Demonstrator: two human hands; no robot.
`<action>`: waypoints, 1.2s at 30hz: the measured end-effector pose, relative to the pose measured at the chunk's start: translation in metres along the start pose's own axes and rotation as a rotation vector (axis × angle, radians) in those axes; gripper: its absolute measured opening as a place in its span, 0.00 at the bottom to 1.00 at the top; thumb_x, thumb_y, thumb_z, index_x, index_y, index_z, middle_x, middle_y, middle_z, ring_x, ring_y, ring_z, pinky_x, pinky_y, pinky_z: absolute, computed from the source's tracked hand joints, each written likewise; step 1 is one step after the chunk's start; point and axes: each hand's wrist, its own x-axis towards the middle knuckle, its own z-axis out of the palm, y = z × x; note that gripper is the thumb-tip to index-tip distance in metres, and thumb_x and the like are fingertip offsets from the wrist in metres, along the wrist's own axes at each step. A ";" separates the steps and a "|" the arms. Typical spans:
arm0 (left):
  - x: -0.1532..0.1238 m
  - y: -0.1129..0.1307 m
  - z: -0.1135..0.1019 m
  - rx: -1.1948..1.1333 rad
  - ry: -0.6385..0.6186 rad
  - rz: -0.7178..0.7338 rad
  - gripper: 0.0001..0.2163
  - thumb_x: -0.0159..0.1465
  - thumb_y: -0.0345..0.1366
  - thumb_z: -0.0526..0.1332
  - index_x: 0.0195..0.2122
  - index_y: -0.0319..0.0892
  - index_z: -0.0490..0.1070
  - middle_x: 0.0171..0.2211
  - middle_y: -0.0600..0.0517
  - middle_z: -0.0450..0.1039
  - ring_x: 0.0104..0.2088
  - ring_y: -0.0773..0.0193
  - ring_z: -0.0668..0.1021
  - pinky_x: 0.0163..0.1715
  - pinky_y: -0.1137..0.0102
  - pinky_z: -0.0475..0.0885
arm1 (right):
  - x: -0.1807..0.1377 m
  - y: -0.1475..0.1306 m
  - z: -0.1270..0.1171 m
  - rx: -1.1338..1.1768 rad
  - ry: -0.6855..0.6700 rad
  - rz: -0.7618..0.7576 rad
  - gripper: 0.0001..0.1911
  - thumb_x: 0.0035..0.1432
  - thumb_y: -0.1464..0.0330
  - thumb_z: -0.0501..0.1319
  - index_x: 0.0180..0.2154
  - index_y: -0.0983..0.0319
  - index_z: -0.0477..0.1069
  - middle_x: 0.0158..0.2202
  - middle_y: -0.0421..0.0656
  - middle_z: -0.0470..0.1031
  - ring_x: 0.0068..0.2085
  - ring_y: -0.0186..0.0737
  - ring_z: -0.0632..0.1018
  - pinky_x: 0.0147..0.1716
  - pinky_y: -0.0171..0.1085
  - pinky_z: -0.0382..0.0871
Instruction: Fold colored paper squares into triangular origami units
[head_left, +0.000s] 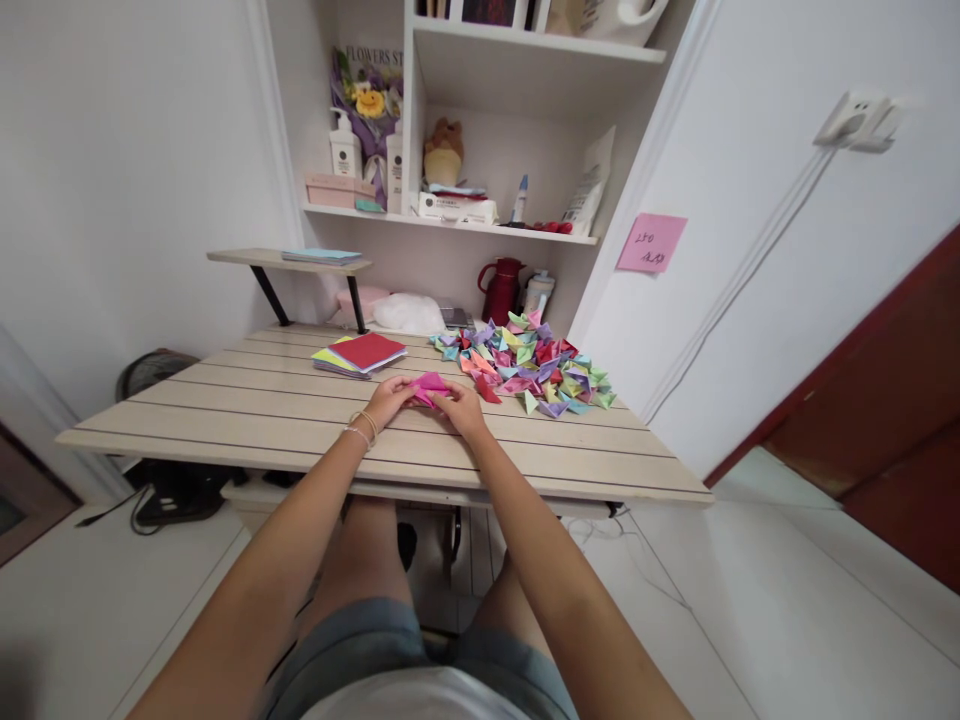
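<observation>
Between my two hands is a folded piece of bright pink origami paper [430, 386], held just over the wooden desk [285, 420]. My left hand [390, 400], with bracelets at the wrist, grips its left side. On the right side, my right hand [459, 405] pinches it with thumb and fingers. A heap of folded paper boats [525, 360] in many colours lies to the right, close to my right hand. Behind my left hand is a stack of square paper sheets [367, 351], with red on top and yellow showing beneath.
A small raised shelf [247, 257] on black legs stands at the back left, with light blue paper [322, 256] on it. A dark red jug [501, 290] and a bottle [538, 291] stand behind the heap. A white plastic bag [409, 313] lies at the back.
</observation>
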 end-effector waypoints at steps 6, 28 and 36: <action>0.004 -0.004 -0.003 -0.040 0.077 0.025 0.14 0.49 0.42 0.66 0.30 0.37 0.70 0.25 0.51 0.74 0.27 0.66 0.76 0.32 0.70 0.72 | -0.004 -0.004 0.003 0.089 -0.106 0.056 0.31 0.36 0.62 0.70 0.46 0.64 0.71 0.23 0.39 0.73 0.20 0.30 0.70 0.17 0.28 0.61; -0.011 0.011 0.005 0.106 -0.198 -0.049 0.14 0.43 0.35 0.70 0.31 0.36 0.74 0.29 0.50 0.75 0.30 0.65 0.75 0.35 0.70 0.68 | 0.003 0.002 -0.004 -0.123 0.212 -0.028 0.19 0.46 0.53 0.61 0.22 0.63 0.69 0.19 0.38 0.69 0.24 0.34 0.68 0.26 0.32 0.62; -0.004 0.004 -0.001 0.122 -0.104 -0.022 0.23 0.38 0.37 0.73 0.36 0.36 0.73 0.34 0.46 0.76 0.35 0.61 0.76 0.40 0.64 0.69 | 0.000 0.004 -0.003 -0.111 0.141 -0.069 0.15 0.52 0.56 0.58 0.34 0.61 0.68 0.15 0.33 0.64 0.16 0.33 0.66 0.17 0.31 0.58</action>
